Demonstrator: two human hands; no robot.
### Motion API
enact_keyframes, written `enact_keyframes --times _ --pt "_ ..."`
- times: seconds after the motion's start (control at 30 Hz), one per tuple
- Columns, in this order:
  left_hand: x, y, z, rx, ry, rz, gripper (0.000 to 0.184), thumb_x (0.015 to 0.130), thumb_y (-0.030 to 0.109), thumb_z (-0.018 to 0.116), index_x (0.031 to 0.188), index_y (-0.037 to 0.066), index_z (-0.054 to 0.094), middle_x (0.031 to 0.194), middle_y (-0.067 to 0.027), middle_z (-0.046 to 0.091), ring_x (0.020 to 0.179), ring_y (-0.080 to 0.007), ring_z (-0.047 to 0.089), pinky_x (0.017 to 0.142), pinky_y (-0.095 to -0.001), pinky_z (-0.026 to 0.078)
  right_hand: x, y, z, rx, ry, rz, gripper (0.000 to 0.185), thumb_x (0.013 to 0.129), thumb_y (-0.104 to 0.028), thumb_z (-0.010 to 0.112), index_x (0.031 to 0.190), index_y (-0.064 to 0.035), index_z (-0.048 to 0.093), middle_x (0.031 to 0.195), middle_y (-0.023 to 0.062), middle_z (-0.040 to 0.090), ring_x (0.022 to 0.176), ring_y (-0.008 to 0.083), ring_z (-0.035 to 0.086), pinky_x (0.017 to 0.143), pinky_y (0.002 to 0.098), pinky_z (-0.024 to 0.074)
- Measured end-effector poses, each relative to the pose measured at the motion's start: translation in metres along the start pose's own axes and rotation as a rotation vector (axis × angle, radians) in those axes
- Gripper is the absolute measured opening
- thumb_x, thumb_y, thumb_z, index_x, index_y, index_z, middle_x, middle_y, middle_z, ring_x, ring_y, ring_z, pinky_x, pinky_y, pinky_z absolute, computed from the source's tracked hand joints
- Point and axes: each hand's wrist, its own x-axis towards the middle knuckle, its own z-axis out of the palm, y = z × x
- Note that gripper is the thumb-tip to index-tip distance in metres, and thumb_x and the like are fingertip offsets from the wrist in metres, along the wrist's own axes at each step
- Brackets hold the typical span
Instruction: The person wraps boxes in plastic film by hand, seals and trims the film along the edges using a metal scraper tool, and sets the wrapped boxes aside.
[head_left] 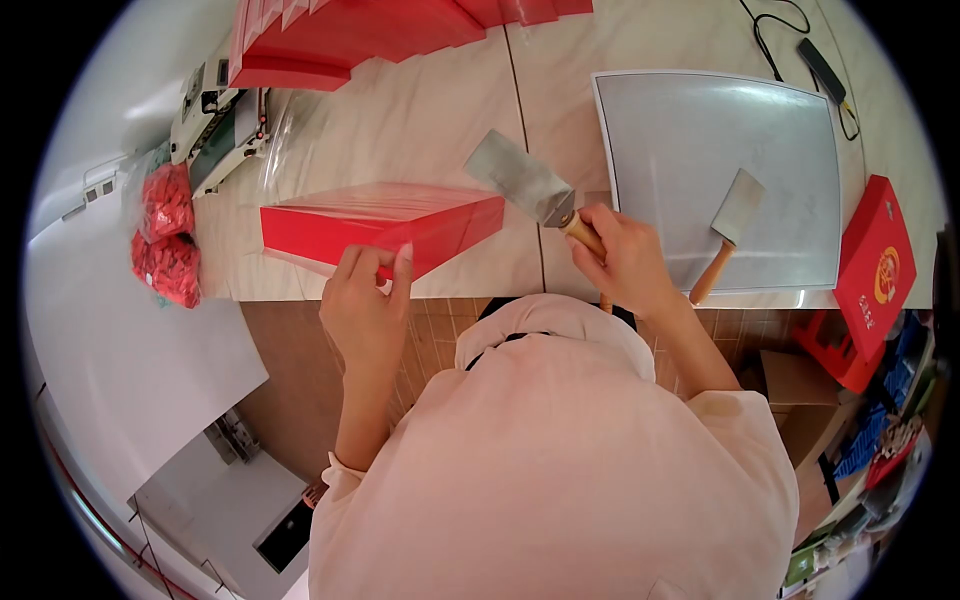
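Note:
My right hand [625, 258] is closed around the wooden handle of a scraper [520, 178] with a wide flat metal blade. The blade points left, above or against the right end of a red box [385, 232]; contact is unclear. Loose clear plastic film covers the box, which lies flat near the table's front edge. At the box's near side my left hand [370, 295] has thumb and fingers pinched on the clear film [305, 262]. A second scraper [738, 212] with a wooden handle rests on the grey metal plate [640, 130] to the right.
Stacked red boxes [360, 45] stand at the back left. A pale machine [225, 125] and bagged red items [165, 235] are at far left. To the right are an upright red box with a gold emblem [878, 265] and a black cable with adapter [822, 70].

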Motion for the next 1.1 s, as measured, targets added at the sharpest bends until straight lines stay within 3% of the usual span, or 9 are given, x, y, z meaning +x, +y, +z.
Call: enact_keyframes --times 0.33,0.87,0.97,1.03,1.1 --pt "0.001 -0.021 0.006 -0.091 0.128 0.02 0.022 0.094 0.021 0.064 0.083 0.003 0.059 0.081 -0.0044 0.057 0.066 -0.0174 0.055 0.061 -0.0306 0.043 -0.003 -0.022 -0.01 0.022 -0.103 -0.233 0.021 0.084 -0.019 0.07 0.099 -0.0067 0.062 0.079 0.007 0.062 0.069 0.0269 0.061 0.056 0.0369 0.0471" --pt "0.013 -0.057 0.027 -0.381 0.026 0.01 0.024 0.095 0.02 0.062 0.082 0.002 0.054 0.076 -0.0065 0.053 0.062 -0.0187 0.052 0.058 -0.03 0.043 0.004 -0.079 -0.002 -0.218 -0.187 -0.269 0.016 0.089 -0.02 0.067 0.092 -0.006 0.059 0.067 0.005 0.057 0.054 0.0242 0.056 0.045 0.0348 0.0414" --pt "0.013 -0.068 0.025 -0.289 0.018 0.049 0.022 0.097 0.02 0.059 0.084 0.003 0.055 0.078 -0.0066 0.057 0.062 -0.0201 0.053 0.057 -0.031 0.043 0.006 -0.096 -0.001 -0.285 -0.204 -0.244 0.016 0.09 -0.02 0.066 0.09 -0.0058 0.059 0.064 0.0057 0.056 0.051 0.0253 0.054 0.043 0.0356 0.0399" --pt "0.012 -0.078 0.015 -0.388 -0.125 -0.052 0.018 0.099 0.02 0.055 0.09 0.005 0.057 0.082 -0.0057 0.061 0.065 -0.0214 0.055 0.068 -0.0337 0.045 0.01 -0.105 0.001 -0.318 -0.204 -0.233 0.017 0.09 -0.021 0.066 0.089 -0.0057 0.059 0.063 0.0061 0.056 0.05 0.0259 0.053 0.043 0.0359 0.0394" --pt "0.007 -0.088 0.007 -0.436 -0.105 0.039 0.015 0.098 0.02 0.055 0.096 0.006 0.059 0.084 -0.0051 0.062 0.07 -0.0214 0.056 0.075 -0.0359 0.043 0.013 -0.111 0.004 -0.333 -0.202 -0.237 0.017 0.09 -0.021 0.066 0.088 -0.0053 0.059 0.062 0.0062 0.056 0.049 0.0265 0.053 0.042 0.0359 0.0392"
